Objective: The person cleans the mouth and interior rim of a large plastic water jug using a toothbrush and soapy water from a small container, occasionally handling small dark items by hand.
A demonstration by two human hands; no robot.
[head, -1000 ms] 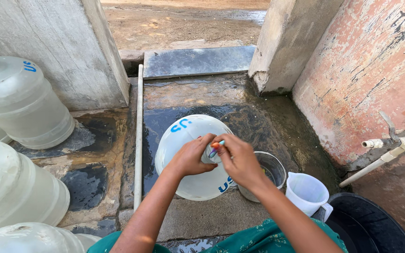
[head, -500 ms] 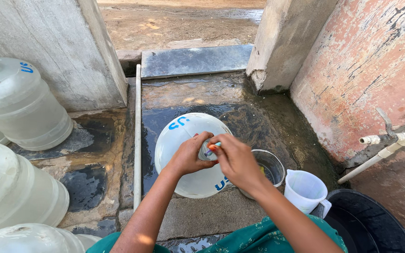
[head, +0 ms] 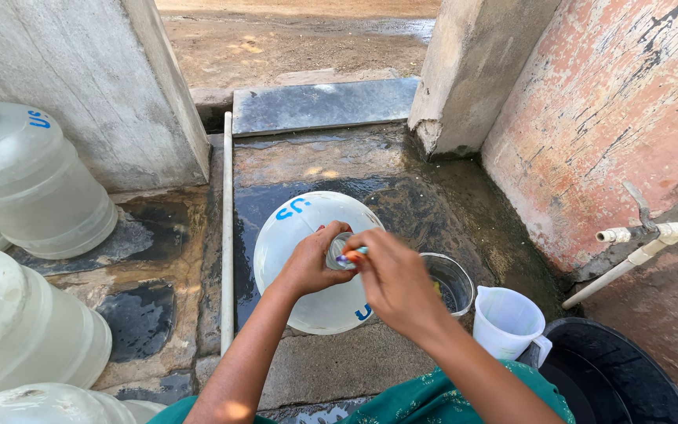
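Both hands meet at the mouth of the big white water jug [head: 308,271] standing on the wet floor: the left hand [head: 310,263] is wrapped round its neck, and the right hand [head: 392,279] pinches a small orange-and-blue brush-like tool [head: 352,254] at the opening, so the neck cleaning looks under way, not finished. Just beside the jug, a clear bucket [head: 449,283] holds a little liquid, while the white pitcher [head: 508,322] looks empty, as does the black tub [head: 614,381]; other jugs [head: 29,184] wait at left.

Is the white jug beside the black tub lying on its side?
No, the white jug stands upright with its open mouth facing up, next to the black tub.
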